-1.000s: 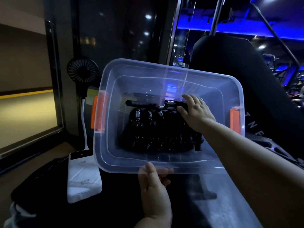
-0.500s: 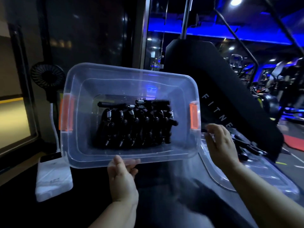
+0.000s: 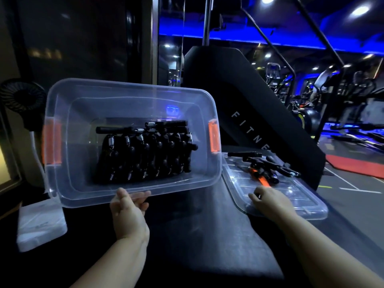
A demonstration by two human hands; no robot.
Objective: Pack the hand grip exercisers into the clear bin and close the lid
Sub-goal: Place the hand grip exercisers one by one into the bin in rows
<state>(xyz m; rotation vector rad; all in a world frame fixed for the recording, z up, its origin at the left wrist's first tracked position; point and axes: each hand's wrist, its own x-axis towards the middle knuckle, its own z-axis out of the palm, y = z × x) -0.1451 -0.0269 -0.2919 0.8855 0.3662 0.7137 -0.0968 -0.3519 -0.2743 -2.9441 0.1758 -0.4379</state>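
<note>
While the left hand grips the near rim of the bin, thumb over the edge and fingers curled beneath, the bin stands tipped up on the counter with its open mouth towards the camera. It fills the 10 o'clock part of the view. Black exercisers with steel springs are packed side by side in a tight row against its floor, and two more lie crosswise along the row's 12 o'clock edge. Orange latches sit on the short ends, one at the bin's 9 o'clock and one at its 3 o'clock. At the bin's 4 o'clock the lid lies flat on the counter, just beside the bin. A few loose exercisers, one with an orange part, rest on its far half. The right hand rests knuckles up on the lid's near left corner with fingers bent; whether it actually grips the lid, I cannot tell. A small dark fan stands at the bin's 9 o'clock, and a white block lies on the counter at its 7 o'clock. Behind the lid, at 1 o'clock, rises a black pad lettered "FITNE".
</note>
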